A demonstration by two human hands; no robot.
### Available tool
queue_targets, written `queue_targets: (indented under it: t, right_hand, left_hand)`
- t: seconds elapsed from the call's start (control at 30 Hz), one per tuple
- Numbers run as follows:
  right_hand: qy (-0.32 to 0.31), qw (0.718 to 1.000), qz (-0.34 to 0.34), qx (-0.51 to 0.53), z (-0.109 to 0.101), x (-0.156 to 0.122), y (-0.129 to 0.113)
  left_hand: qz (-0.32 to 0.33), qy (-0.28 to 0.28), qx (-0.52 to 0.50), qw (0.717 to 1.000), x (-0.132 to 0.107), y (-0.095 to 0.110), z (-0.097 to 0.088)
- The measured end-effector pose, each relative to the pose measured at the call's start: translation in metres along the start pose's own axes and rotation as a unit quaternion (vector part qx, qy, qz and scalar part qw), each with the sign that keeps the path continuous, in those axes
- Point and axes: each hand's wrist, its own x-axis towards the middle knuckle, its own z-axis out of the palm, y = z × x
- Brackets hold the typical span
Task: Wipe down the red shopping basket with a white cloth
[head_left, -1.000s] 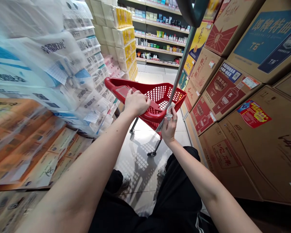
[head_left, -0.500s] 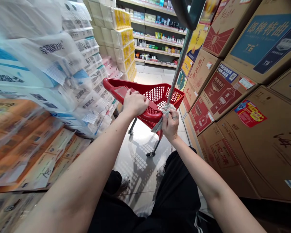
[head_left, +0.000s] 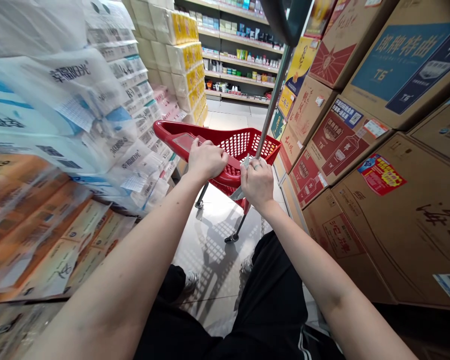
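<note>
A red plastic shopping basket (head_left: 247, 145) on small wheels stands on the tiled floor ahead of me. My left hand (head_left: 206, 159) is closed over its near rim. My right hand (head_left: 257, 183) is closed on a pale cloth (head_left: 237, 194), pressed against the basket's rim where a grey metal handle pole (head_left: 270, 109) rises up to a dark grip at the top of the view. Part of the cloth hangs below my fingers.
Stacked packs of tissue paper (head_left: 67, 115) wall the aisle on the left. Brown cardboard cartons (head_left: 378, 165) are piled on the right. Shelves of small goods (head_left: 243, 55) stand at the far end of the shiny floor (head_left: 213, 250). My dark trousers and shoes show below.
My right hand with the cloth has moved up from the lower pole to the basket's rim, and its back is turned towards me. The left hand keeps its hold.
</note>
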Motion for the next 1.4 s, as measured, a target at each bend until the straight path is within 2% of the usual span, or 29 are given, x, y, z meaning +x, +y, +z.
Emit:
queue_targets:
  t: [0.2,0.33,0.4,0.67,0.9,1.0,1.1,1.17,1.27,1.4]
  right_hand:
    - [-0.028,0.999,-0.002,-0.036,-0.004,0.012,-0.007]
    - [-0.072,0.994,-0.007,-0.08,-0.006,0.025,-0.012]
    - [-0.072,0.993,-0.013,-0.089,-0.006,0.027,-0.013]
    - [-0.017,0.999,-0.03,-0.001,0.005,0.006,-0.006]
    - [0.064,0.983,-0.007,0.171,0.016,-0.027,0.004]
    - [0.088,0.979,-0.003,0.185,0.014,-0.038,0.006]
    - [0.107,0.979,-0.031,0.17,0.009,-0.045,0.008]
    - [0.103,0.979,-0.058,0.163,0.006,-0.046,0.007]
    - [0.063,0.981,-0.092,0.156,0.005,-0.043,0.005]
    - [0.019,0.985,-0.113,0.13,0.013,-0.031,0.006]
  left_hand:
    - [-0.01,0.004,-0.034,0.999,-0.003,0.007,-0.002]
    - [-0.01,0.012,-0.026,1.0,-0.005,0.008,-0.002]
    - [-0.007,0.014,-0.016,1.0,-0.005,0.008,-0.002]
    - [-0.027,0.016,-0.023,0.999,-0.005,0.003,-0.003]
    - [-0.022,0.009,0.002,1.0,-0.005,-0.001,-0.004]
    - [-0.025,0.007,-0.005,1.0,-0.005,-0.001,-0.005]
    - [-0.026,0.012,-0.016,0.999,-0.005,0.0,-0.005]
    - [-0.028,0.013,-0.014,0.999,-0.004,0.0,-0.005]
    - [-0.027,0.015,0.0,1.0,-0.005,0.001,-0.004]
    - [-0.028,0.016,0.002,0.999,-0.005,0.001,-0.004]
